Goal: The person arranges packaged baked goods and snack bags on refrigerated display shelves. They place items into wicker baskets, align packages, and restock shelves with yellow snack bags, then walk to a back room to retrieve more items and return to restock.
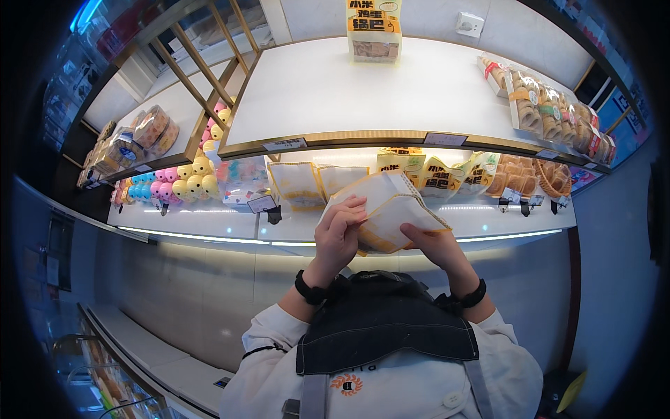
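Note:
Both hands hold a white snack bag with yellow edging (390, 214) in front of the lower shelf. My left hand (337, 230) grips its left side, with the fingers bent over the face of the bag. At its lower right, my right hand (432, 243) pinches the bag with the thumb on the front; the other fingers are mostly hidden behind it. Similar white and yellow bags (297, 186) stand upright on the lower shelf just behind, to the left. Green and yellow printed snack bags (439, 178) stand to the right.
One printed bag (374, 50) stands on the white upper shelf (314, 89), above a gold front rail (366, 137). Clear packs of rolled pastries (549, 112) sit at its right. Below are colourful round containers (193, 183), a price card on a clip (261, 204), and packaged baked goods (513, 175).

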`<action>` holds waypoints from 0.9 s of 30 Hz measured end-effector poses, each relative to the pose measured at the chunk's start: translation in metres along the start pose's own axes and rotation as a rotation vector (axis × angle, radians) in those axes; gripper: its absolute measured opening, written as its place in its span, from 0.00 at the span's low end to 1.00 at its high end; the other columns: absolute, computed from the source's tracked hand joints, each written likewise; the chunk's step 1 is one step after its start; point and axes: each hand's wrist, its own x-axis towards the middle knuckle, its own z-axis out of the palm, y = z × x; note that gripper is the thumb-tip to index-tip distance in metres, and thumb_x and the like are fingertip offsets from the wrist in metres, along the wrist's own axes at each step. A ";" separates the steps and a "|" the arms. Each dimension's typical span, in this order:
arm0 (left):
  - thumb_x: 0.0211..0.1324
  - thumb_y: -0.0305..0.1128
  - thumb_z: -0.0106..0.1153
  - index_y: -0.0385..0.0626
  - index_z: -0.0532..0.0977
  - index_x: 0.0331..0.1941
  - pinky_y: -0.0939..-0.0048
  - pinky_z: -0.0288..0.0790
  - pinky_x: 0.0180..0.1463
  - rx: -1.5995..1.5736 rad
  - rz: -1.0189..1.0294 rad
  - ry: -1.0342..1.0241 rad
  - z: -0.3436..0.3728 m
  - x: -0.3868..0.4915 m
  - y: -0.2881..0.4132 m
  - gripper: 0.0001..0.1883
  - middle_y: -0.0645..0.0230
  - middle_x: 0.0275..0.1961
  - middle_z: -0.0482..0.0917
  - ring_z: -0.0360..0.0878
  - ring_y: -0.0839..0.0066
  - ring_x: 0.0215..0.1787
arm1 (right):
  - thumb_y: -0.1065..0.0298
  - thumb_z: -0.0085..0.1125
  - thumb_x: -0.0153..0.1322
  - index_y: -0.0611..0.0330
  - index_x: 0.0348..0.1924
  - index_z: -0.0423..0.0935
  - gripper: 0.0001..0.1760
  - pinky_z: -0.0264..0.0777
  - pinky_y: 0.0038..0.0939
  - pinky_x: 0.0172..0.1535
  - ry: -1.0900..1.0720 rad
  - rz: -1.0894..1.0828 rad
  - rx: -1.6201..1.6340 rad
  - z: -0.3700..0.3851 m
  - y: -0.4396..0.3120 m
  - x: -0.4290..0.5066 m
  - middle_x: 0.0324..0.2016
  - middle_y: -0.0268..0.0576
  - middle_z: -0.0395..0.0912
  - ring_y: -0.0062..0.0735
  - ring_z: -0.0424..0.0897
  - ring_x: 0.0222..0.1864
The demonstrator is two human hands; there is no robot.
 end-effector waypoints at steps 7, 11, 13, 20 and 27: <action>0.62 0.42 0.58 0.46 0.75 0.48 0.43 0.46 0.73 0.139 -0.153 -0.220 -0.042 0.012 -0.066 0.16 0.61 0.53 0.77 0.64 0.55 0.69 | 0.72 0.57 0.73 0.62 0.52 0.78 0.14 0.74 0.33 0.53 0.093 -0.224 -0.342 -0.014 0.015 0.002 0.46 0.49 0.81 0.36 0.79 0.53; 0.58 0.46 0.60 0.56 0.74 0.53 0.33 0.36 0.71 0.898 -0.117 -0.303 -0.055 0.015 -0.134 0.20 0.68 0.60 0.72 0.50 0.59 0.74 | 0.77 0.56 0.71 0.61 0.52 0.78 0.16 0.73 0.33 0.55 0.074 -0.479 -0.507 -0.020 -0.009 0.000 0.52 0.54 0.79 0.44 0.75 0.60; 0.56 0.45 0.61 0.60 0.75 0.52 0.28 0.37 0.69 0.986 -0.199 -0.363 -0.059 0.016 -0.160 0.19 0.71 0.60 0.70 0.49 0.61 0.73 | 0.76 0.59 0.69 0.62 0.54 0.78 0.19 0.71 0.33 0.57 0.069 -0.626 -0.558 -0.015 -0.024 0.005 0.56 0.57 0.75 0.47 0.74 0.61; 0.52 0.38 0.61 0.52 0.76 0.49 0.33 0.41 0.70 0.587 -0.317 -0.264 -0.057 -0.045 -0.179 0.18 0.67 0.54 0.72 0.65 0.59 0.59 | 0.75 0.61 0.66 0.67 0.56 0.76 0.23 0.67 0.35 0.62 0.068 -0.950 -0.614 0.031 -0.025 0.041 0.63 0.60 0.66 0.51 0.71 0.63; 0.53 0.35 0.59 0.50 0.73 0.53 0.36 0.40 0.72 0.330 -0.426 -0.079 -0.052 -0.102 -0.177 0.21 0.65 0.57 0.71 0.62 0.59 0.63 | 0.74 0.59 0.69 0.70 0.53 0.76 0.19 0.71 0.33 0.59 0.021 -1.046 -0.502 0.094 -0.014 0.087 0.59 0.61 0.71 0.49 0.76 0.57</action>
